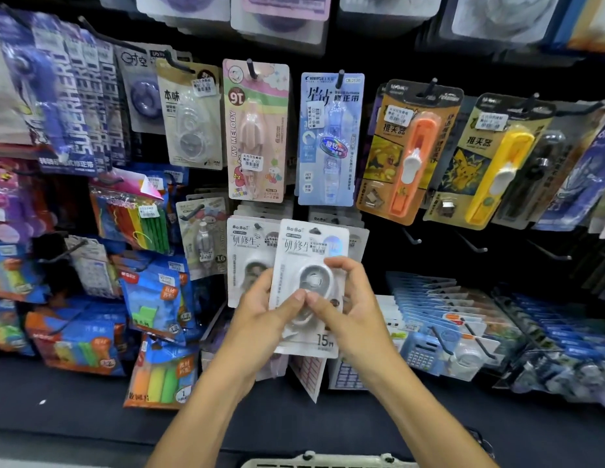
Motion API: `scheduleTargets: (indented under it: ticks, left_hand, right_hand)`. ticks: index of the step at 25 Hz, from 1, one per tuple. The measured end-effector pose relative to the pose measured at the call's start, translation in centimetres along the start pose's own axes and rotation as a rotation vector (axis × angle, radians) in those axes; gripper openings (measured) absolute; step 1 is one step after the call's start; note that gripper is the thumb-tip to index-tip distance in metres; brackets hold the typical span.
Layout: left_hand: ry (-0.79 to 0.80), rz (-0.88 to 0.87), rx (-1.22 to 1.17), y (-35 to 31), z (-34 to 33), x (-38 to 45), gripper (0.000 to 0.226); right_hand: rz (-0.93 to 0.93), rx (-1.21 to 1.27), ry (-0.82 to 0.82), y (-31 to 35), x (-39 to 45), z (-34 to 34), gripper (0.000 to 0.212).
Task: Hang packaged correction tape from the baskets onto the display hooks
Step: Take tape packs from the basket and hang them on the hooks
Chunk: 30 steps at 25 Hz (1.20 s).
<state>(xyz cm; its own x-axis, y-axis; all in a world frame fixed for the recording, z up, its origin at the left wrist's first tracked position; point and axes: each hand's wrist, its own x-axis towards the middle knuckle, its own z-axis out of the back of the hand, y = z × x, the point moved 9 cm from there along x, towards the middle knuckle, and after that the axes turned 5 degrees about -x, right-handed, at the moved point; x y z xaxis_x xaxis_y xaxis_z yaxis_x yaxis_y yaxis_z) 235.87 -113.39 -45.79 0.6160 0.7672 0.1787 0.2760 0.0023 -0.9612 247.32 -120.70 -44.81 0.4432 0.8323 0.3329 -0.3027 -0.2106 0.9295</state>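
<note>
Hands meet at the frame's centre: left hand (260, 305) and right hand (348, 298) both pinch a white correction tape pack (309, 261), thumbs touching on its blister. Matching packs (248, 251) hang just behind at ten o'clock, and a basket rim (328, 462) shows at six o'clock.

Just two bare forearms coming up from the bottom of the frame, left hand (260, 309) and right hand (351, 305), no sleeves, watch or rings showing.
</note>
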Motion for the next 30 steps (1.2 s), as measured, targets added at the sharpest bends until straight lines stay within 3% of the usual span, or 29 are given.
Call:
scheduleTargets:
  ticks: [1, 4, 7, 13, 15, 18, 20, 22, 25, 30]
  left_hand:
    - [0.014, -0.05, 0.138, -0.3, -0.3, 0.1, 0.031]
    - [-0.122, -0.28, 0.861, -2.3, 0.8, 0.6, 0.048]
    - [-0.128, -0.258, 1.195, -1.9, 2.2, 1.2, 0.07]
    - [-0.046, -0.135, 1.325, 1.1, 2.4, 1.7, 0.084]
    - [-0.048, -0.141, 1.337, 1.2, 2.7, 1.7, 0.086]
    - [-0.042, -0.141, 1.373, 1.4, 3.1, 1.9, 0.088]
    - [-0.037, -0.139, 1.395, 1.6, 2.9, 1.8, 0.089]
    - [-0.036, -0.145, 1.401, 1.6, 2.7, 1.8, 0.089]
    - [-0.043, -0.15, 1.392, 1.7, 2.6, 1.9, 0.089]
    - [-0.034, -0.156, 1.396, 1.8, 2.6, 2.0, 0.089]
  right_hand:
    - [0.018, 0.026, -0.038, 0.3, 0.4, 0.6, 0.043]
    - [-0.037, -0.022, -0.17, 0.2, 0.9, 3.2, 0.043]
    - [-0.117, -0.073, -0.216, -1.2, 0.6, 4.8, 0.042]
    - [-0.137, -0.216, -0.204, -2.4, 3.2, 3.8, 0.046]
    - [-0.08, -0.526, -0.183, -2.5, 3.9, 3.3, 0.056]
    - [0.1, -1.284, -0.176, -3.1, 2.7, 2.9, 0.062]
    - [0.177, -1.505, -0.213, -3.2, 2.4, 3.6, 0.064]
    - [0.291, -1.571, -0.221, -2.6, 2.9, 3.2, 0.063]
    - [0.463, -1.635, -0.063, -3.1, 4.4, 0.1, 0.059]
    - [0.302, -1.618, 0.128, -5.0, 7.0, 0.0, 0.061]
